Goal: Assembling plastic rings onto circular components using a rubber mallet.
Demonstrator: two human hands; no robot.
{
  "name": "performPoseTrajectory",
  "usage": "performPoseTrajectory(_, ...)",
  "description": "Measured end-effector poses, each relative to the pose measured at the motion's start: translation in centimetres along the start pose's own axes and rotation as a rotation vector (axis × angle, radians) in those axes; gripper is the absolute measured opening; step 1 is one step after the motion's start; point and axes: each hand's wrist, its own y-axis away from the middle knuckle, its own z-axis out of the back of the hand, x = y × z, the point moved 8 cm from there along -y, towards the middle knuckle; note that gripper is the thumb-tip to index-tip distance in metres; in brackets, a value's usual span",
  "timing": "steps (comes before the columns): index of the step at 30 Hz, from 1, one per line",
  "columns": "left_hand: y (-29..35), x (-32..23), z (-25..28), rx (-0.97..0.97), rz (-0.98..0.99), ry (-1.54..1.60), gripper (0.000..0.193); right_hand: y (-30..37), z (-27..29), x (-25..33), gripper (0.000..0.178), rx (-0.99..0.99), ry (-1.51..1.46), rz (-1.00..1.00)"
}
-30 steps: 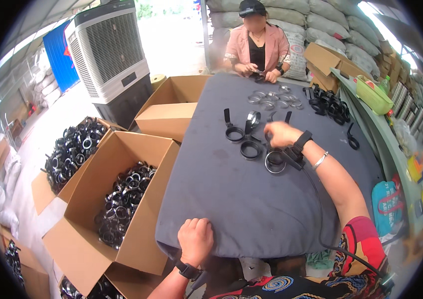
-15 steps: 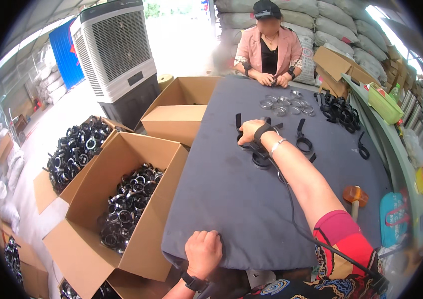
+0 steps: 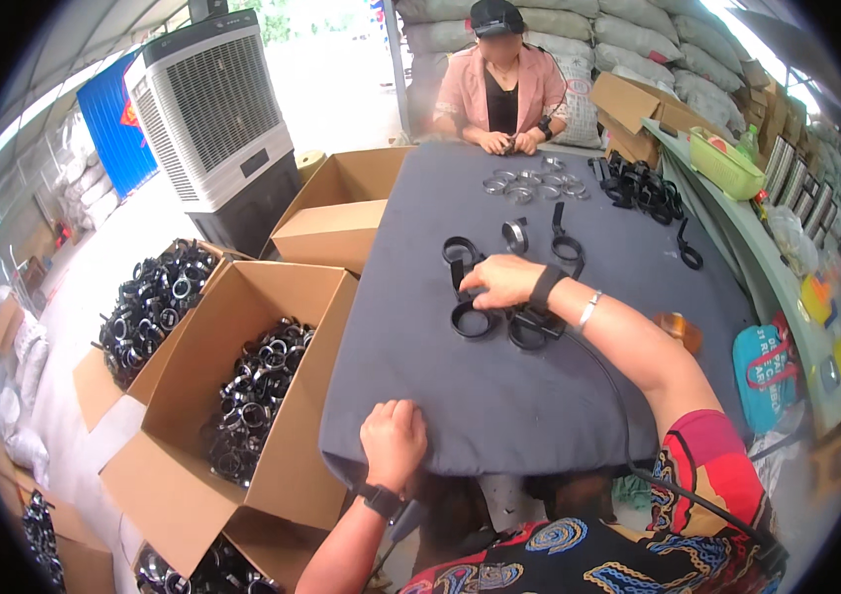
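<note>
Over the near middle of the grey-covered table (image 3: 395, 297) is my right hand (image 3: 507, 281), its bent fingers at a black ring clamp with an upright strap (image 3: 472, 319). The fingertips seem closed on it, though the hand partly hides the contact. Another black ring (image 3: 527, 335) lies under my wrist. Just beyond are a black ring (image 3: 460, 249), a ring with a shiny band (image 3: 514, 236) and a strapped black ring (image 3: 567, 247). My left hand (image 3: 394, 441) rests in a loose fist on the table's near left edge, with nothing visible in it.
Cardboard boxes of black rings (image 3: 260, 401) stand left of the table. Silvery rings (image 3: 529, 183) and a black ring pile (image 3: 643, 188) lie at the far end, where a co-worker (image 3: 504, 94) handles something small. An orange mallet head (image 3: 680, 332) sits at the right.
The view has shifted. My right hand has come nearer to me, and a strapped black ring now lies closer by its fingers. My left fist stays at the table edge.
</note>
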Motion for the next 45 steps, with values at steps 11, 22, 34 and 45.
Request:
performPoseTrajectory(11, -0.8, 2.7, -1.5, 0.39, 0.341, 0.148, 0.021, 26.2, 4.8, -2.0, 0.034, -0.629, -0.144, -0.439)
performPoseTrajectory(22, -12.6, -11.5, -5.6, 0.357, -0.341, -0.129, 0.024, 40.2, -7.3, -6.6, 0.062, -0.527, -0.244, -0.977)
performPoseTrajectory(34, -15.0, -12.5, -16.2, 0.447, -0.62, -0.727, 0.024, 40.0, -8.5, -7.2, 0.064, -0.416, -0.255, -0.927)
performPoseTrajectory(45, -11.9, -14.3, -15.0, 0.495, -0.785, -0.808, 0.011, 40.0, -7.6, -7.3, 0.058, -0.445, -0.315, -0.974)
